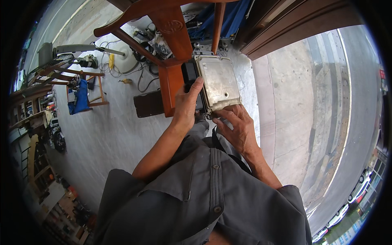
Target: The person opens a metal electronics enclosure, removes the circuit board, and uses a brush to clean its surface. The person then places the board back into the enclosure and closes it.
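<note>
Silver metal case [220, 81] at twelve o'clock. I have left hand [187, 102] gripping its black side [189, 72], nine o'clock; right hand [240, 128] bent against lower edge, six o'clock (whether gripping, I cannot tell). Wooden chair [169, 81] at eleven o'clock.

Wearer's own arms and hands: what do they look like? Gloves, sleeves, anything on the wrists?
Left hand and right hand are ungloved, with no rings, watch or wristbands visible. Left forearm and right forearm are uncovered, no cables or markings visible. Sleeves are short, loose and dark grey, matching the shirt.
</note>
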`<state>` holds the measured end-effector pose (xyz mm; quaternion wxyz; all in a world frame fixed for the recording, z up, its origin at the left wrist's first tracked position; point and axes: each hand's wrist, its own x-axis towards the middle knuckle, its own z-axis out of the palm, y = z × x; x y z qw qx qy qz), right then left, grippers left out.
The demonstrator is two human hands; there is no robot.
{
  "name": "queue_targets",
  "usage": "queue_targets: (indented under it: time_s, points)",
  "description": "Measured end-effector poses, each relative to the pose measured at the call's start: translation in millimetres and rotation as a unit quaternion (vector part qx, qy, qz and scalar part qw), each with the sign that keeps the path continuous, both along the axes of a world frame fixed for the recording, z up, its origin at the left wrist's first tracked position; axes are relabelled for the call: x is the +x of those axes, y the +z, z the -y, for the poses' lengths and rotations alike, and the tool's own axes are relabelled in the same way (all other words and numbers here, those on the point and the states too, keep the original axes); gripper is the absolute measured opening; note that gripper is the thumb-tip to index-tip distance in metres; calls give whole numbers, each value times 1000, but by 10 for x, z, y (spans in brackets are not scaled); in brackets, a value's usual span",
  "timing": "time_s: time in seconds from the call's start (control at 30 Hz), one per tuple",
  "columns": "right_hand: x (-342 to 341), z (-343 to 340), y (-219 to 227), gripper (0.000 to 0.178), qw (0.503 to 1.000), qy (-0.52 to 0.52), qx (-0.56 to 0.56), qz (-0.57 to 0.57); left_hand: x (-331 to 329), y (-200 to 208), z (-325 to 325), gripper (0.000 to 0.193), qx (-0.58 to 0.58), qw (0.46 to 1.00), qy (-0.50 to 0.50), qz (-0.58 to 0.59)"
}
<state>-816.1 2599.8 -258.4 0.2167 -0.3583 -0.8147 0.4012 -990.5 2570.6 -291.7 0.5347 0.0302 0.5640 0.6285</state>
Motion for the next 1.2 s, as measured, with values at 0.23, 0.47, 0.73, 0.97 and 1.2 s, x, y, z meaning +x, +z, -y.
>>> queue_targets:
  time_s: [0.23, 0.47, 0.73, 0.97, 1.2]
  points:
    - [-62, 45, -14, 22, 994, -3, 73, 76, 74, 66, 36, 42, 7, 981, -51, -188]
    - [-125, 42, -17, 17, 980, 19, 101, 173, 113, -62, 79, 42, 6, 972, -48, -229]
    - [-155, 150, -85, 17, 974, 14, 71, 213, 163, -175, 121, 45, 12, 969, -46, -244]
    - [-154, 181, -124, 16, 980, 15, 65, 187, 182, -228, 158, 48, 7, 969, -50, -241]
    - [-56, 220, -39, 12, 970, -39, 111, 214, 180, -112, 193, 48, -7, 984, -39, -174]
